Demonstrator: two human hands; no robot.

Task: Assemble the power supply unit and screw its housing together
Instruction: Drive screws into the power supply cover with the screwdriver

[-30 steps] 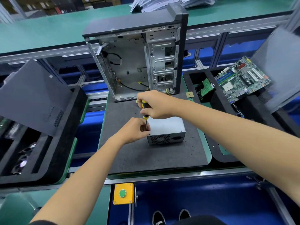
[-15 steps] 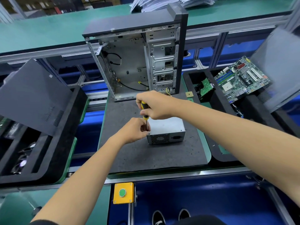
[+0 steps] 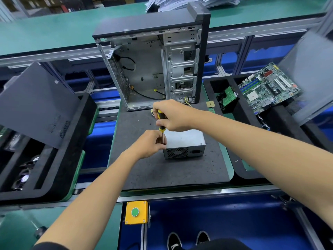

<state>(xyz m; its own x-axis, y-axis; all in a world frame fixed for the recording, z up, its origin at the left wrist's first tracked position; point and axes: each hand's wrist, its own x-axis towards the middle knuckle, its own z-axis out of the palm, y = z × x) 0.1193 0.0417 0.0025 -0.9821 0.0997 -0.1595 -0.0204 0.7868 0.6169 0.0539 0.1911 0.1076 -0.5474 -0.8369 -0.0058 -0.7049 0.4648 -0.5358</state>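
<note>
Dark grey sheet metal fills our far left, where a side panel (image 3: 38, 103) leans tilted over a black foam tray (image 3: 72, 159) whose slots hold parts too dim for us to name. Moving inward, our left hand (image 3: 149, 145) sits at the left top corner of the power supply unit (image 3: 184, 144), its fingers curled and pinching the thin shaft of the screwdriver (image 3: 161, 123) just above the housing. We cannot see the tip or any screw, since the fingers cover that spot. Right above it, our right hand (image 3: 173, 115) wraps closed around the yellow and black handle, holding the tool upright. The unit itself lies flat near the middle of the dark foam work mat (image 3: 162, 174), with its vent grille and power socket facing us. Behind the mat stands an open computer case (image 3: 153, 69), upright, with loose cables inside. Below the mat's front edge a yellow box with a green button (image 3: 136, 212) is fixed to the bench. Further right, a second black tray (image 3: 239, 170) holds a small green circuit board (image 3: 227, 96), and a motherboard (image 3: 268, 87) rests tilted beside another grey panel (image 3: 310, 73).
</note>
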